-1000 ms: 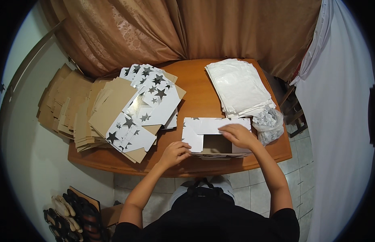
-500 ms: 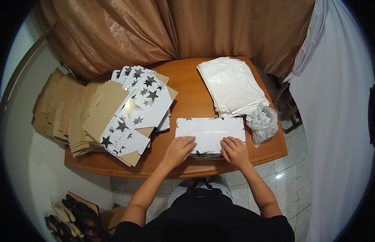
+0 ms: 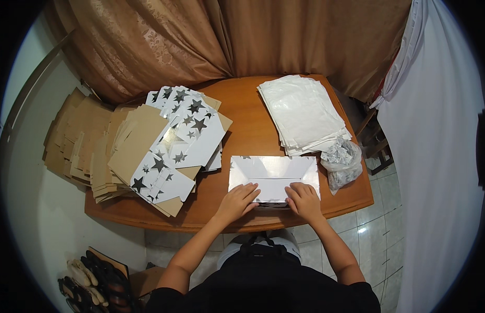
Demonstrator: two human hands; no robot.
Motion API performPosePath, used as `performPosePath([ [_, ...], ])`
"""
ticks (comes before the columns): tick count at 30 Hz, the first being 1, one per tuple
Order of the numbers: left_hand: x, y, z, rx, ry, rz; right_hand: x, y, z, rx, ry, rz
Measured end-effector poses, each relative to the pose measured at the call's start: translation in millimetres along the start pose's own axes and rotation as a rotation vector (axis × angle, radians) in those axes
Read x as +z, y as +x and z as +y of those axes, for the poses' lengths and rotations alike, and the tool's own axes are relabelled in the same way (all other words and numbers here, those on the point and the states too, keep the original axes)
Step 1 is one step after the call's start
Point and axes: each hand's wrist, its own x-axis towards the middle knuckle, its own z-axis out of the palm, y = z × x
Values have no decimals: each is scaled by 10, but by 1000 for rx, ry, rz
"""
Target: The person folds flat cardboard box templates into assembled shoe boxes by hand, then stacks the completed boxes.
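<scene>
A white cardboard box (image 3: 274, 166) with dark stars stands at the table's front edge, right of the middle. Its top flaps lie folded inward, leaving a thin slit between the long ones. My left hand (image 3: 239, 203) rests on the left part of the near flap, fingers stretched over the top and thumb low toward the front side. On the right part of the same flap lies my right hand (image 3: 304, 199), its fingers slightly bent over the surface. Both hands press on the box without gripping it. The underside of the box is hidden.
Left on the brown wooden table (image 3: 242, 115) lie flat star-printed cartons (image 3: 205, 136) and plain brown cardboard pieces (image 3: 139, 131). A stack of white plastic bags (image 3: 302, 110) sits at the back right, with a clear bag of small silvery packets (image 3: 340, 164) before it. Shoes (image 3: 99, 281) lie lower left.
The top flaps now lie lower, sloping inward with a slit between them. My left hand has slid right and its fingers have flattened on the near flap; my right hand has moved slightly down.
</scene>
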Motion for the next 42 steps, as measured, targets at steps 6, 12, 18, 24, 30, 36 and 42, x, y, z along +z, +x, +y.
performPosePath([
  [6,7,6,-153,-459,-305,267,54,15,404,412,170,287],
  [12,68,73,-562,-884,-1032,132,72,100,727,1108,1290,-91],
  [18,-590,-58,-611,-1161,-1164,156,9,-59,605,996,1471,79],
  [24,-1051,-106,-591,-938,-1145,358,-413,322,126,885,1530,251],
  [30,-654,-156,-712,-680,-1021,337,-38,156,349,548,1226,259],
  [36,27,-289,-794,-668,-1024,331,441,-139,487,600,1165,372],
  [42,349,-469,-683,-737,-941,375,752,-514,552,719,1088,341],
])
